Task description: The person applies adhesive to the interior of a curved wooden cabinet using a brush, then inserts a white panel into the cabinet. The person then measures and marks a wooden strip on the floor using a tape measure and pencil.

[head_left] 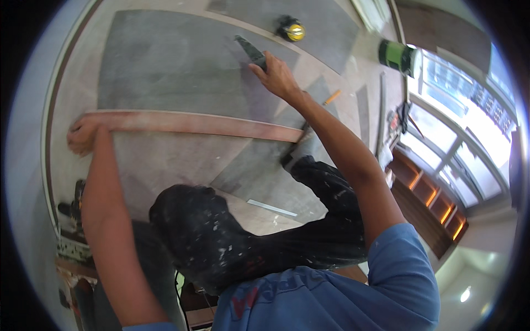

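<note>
A long, flat reddish strip (193, 122) lies across a large grey sheet (165, 60) and the paler surface beside it. My left hand (83, 135) is closed at the strip's left end, with its fingers curled down and partly hidden. Beyond the strip, my right hand (276, 76) grips a dark green, tapered tool (251, 51) whose narrow end points away over the grey sheet. The tool's exact kind is hard to make out. My right forearm crosses above the strip's right end, near my shoe.
A black-and-yellow round tool (293, 30) rests at the far side. An orange-handled tool (332, 97) lies right of my right hand. A green bucket (397, 58) stands at far right. A thin pale strip (270, 207) lies near my paint-spotted trousers (221, 237).
</note>
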`<state>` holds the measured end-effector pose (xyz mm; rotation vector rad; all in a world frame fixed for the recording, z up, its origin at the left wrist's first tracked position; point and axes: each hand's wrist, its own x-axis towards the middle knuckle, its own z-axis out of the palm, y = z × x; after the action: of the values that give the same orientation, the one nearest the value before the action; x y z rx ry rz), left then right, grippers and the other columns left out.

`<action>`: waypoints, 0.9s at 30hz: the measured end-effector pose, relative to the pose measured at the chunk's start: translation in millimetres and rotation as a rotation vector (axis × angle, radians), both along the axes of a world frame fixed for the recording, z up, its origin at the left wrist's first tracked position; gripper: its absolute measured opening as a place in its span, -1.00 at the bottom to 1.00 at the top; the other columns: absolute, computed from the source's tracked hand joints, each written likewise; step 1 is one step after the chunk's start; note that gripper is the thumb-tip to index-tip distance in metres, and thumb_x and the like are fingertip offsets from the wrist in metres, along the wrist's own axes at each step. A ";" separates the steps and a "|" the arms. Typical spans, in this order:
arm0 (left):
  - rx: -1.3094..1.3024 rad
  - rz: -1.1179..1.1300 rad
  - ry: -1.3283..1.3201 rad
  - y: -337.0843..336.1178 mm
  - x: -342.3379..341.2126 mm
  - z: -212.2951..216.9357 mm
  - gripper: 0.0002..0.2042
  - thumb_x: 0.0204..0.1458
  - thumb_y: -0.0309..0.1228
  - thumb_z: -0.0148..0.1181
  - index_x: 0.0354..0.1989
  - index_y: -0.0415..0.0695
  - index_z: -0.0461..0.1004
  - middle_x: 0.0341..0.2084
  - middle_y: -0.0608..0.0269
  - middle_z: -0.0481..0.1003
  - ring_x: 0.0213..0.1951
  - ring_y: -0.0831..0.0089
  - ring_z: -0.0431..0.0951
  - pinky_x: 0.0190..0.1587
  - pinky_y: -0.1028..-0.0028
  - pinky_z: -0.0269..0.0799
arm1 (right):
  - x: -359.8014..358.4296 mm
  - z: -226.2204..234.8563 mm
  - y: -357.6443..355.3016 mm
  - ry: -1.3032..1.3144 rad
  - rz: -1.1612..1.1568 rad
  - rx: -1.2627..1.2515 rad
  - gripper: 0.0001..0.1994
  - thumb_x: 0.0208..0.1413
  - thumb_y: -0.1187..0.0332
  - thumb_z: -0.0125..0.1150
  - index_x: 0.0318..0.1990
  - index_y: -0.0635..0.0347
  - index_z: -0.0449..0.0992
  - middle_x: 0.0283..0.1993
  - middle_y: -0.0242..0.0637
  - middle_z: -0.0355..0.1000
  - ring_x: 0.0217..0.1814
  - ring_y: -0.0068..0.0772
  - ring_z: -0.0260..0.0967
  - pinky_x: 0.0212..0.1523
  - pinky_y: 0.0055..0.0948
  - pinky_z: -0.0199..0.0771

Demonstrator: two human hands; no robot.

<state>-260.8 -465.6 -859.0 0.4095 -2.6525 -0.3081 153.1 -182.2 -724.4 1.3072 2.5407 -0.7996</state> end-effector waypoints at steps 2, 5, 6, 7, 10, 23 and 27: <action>0.033 -0.047 -0.057 3.0 -0.9 1.4 -0.76 0.08 -0.29 0.07 -0.23 -0.13 0.59 -0.13 0.03 0.53 -0.02 0.01 0.48 0.05 0.00 0.29 | 60.8 2.5 16.6 -0.057 -0.066 0.047 -0.60 0.23 0.14 0.30 -0.13 0.37 0.41 -0.11 0.20 0.45 -0.01 0.26 0.43 -0.03 0.07 0.39; 0.062 -0.100 -0.099 3.9 -1.3 3.5 -0.76 0.08 -0.29 0.07 -0.23 -0.13 0.59 -0.13 0.03 0.53 -0.03 0.02 0.48 0.05 0.00 0.30 | 115.0 3.2 22.6 -0.045 -0.075 0.087 -0.64 0.22 0.20 0.31 -0.13 0.37 0.42 -0.04 0.12 0.44 0.04 0.20 0.42 0.00 0.03 0.40; 0.068 -0.116 -0.110 3.2 -1.7 3.8 -0.76 0.08 -0.29 0.07 -0.22 -0.13 0.59 -0.13 0.03 0.53 -0.03 0.02 0.48 0.05 0.00 0.30 | 123.2 0.2 24.4 0.009 -0.041 0.117 -0.64 0.21 0.22 0.32 -0.09 0.38 0.42 -0.01 0.11 0.43 0.07 0.20 0.42 0.02 0.02 0.41; 0.069 -0.131 -0.120 3.2 -2.2 3.3 -0.76 0.08 -0.29 0.07 -0.22 -0.13 0.59 -0.13 0.04 0.53 -0.03 0.02 0.48 0.05 0.00 0.30 | 126.2 -2.3 23.7 0.064 -0.007 0.144 -0.63 0.20 0.24 0.32 -0.05 0.38 0.43 0.02 0.10 0.42 0.10 0.19 0.41 0.04 0.01 0.43; 0.071 -0.164 -0.150 1.6 -5.2 2.4 -0.76 0.08 -0.29 0.07 -0.22 -0.13 0.59 -0.14 0.04 0.53 -0.03 0.02 0.49 0.04 0.00 0.30 | 119.8 -10.2 15.8 0.165 0.019 0.211 -0.65 0.21 0.25 0.30 -0.02 0.34 0.43 0.05 0.10 0.42 0.12 0.17 0.41 0.05 0.01 0.46; -0.007 -0.018 -0.002 4.2 1.4 4.4 -0.76 0.08 -0.30 0.08 -0.21 -0.13 0.59 -0.15 0.04 0.53 -0.06 0.02 0.50 0.03 0.00 0.32 | -54.5 9.1 -98.7 0.132 0.281 -0.329 -0.69 0.40 0.13 -0.01 0.07 0.17 0.32 -0.27 0.10 0.56 -0.23 0.26 0.54 -0.21 0.11 0.53; -0.045 0.024 0.083 14.2 11.7 18.1 -0.76 0.08 -0.30 0.09 -0.18 -0.13 0.58 -0.13 0.06 0.53 -0.03 0.04 0.50 0.04 0.01 0.32 | -130.6 9.7 -131.6 0.110 0.394 -0.363 -0.72 0.41 0.19 -0.05 0.04 0.21 0.31 -0.23 0.08 0.56 -0.22 0.18 0.57 -0.20 0.06 0.58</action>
<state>-249.1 -451.4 -841.0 0.4054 -2.5670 -0.2525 22.6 -313.8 -714.7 0.6443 2.4546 -1.1900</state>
